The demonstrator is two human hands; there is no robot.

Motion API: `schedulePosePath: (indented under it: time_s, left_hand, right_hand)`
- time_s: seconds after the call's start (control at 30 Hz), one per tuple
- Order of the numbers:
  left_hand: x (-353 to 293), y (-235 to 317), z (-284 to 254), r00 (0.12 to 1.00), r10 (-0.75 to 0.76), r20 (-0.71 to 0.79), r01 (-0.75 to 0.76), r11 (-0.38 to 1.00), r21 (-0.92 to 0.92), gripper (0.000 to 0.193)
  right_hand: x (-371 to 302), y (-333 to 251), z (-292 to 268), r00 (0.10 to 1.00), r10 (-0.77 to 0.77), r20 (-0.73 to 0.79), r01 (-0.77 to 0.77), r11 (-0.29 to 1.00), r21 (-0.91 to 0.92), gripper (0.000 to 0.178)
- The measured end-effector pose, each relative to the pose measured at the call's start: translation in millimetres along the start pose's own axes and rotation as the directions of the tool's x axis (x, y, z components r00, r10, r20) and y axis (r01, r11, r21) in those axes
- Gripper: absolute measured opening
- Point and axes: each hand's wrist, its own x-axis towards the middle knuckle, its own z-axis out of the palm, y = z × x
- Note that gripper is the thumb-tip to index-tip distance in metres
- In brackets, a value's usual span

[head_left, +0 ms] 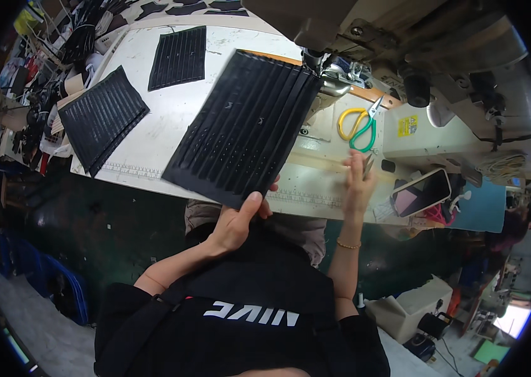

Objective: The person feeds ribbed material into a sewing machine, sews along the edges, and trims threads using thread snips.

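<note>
My left hand (240, 220) grips the near edge of a large black ribbed fabric panel (240, 125), thumb on top and fingers underneath. The panel lies tilted over the white table, rows of small holes in its lower half. Its far right corner reaches the sewing machine's needle area (313, 60). My right hand (358, 182), smeared by motion, is raised over the table's right part. A small pointed metal tool (369, 164), perhaps thread snips, sticks out from its fingers. Just beyond it lie scissors (361, 125) with one yellow and one green handle.
Two smaller black ribbed panels (178, 58) (103, 116) lie on the table's left side. The sewing machine's body (428, 75) overhangs the right. A phone (421, 191) rests near the right edge. A ruler strip (306, 198) runs along the near edge of the table (133, 132).
</note>
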Motion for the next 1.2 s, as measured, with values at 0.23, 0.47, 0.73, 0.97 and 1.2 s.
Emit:
schedulePosePath:
  time_s: [0.23, 0.47, 0.73, 0.97, 1.2]
  left_hand:
    - [-3, -17, -2, 0.989, 0.05, 0.141, -0.098, 0.927, 0.363, 0.034]
    - [-38, -29, -9, 0.976, 0.04, 0.212, 0.112, 0.746, -0.656, 0.08]
    - [-30, 9, -2, 0.948, -0.073, 0.309, 0.141, 0.969, -0.201, 0.078]
    - [-24, 53, -16, 0.939, -0.278, 0.204, 0.302, 0.948, -0.1, 0.077]
    - [28, 56, -25, 0.968, 0.113, 0.225, 0.118, 0.586, -0.802, 0.04]
  right_hand:
    - [-25, -62, 86, 0.972, 0.015, 0.236, -0.109, 0.915, 0.389, 0.022]
    - [-35, -92, 78, 0.988, 0.061, 0.144, -0.121, 0.882, 0.456, 0.034]
    - [-30, -97, 76, 0.996, 0.009, 0.083, -0.047, 0.884, 0.466, 0.032]
    - [-19, -80, 75, 0.994, 0.066, 0.087, -0.105, 0.8, 0.59, 0.028]
    - [-10, -105, 77, 0.957, 0.216, 0.196, -0.291, 0.757, 0.585, 0.024]
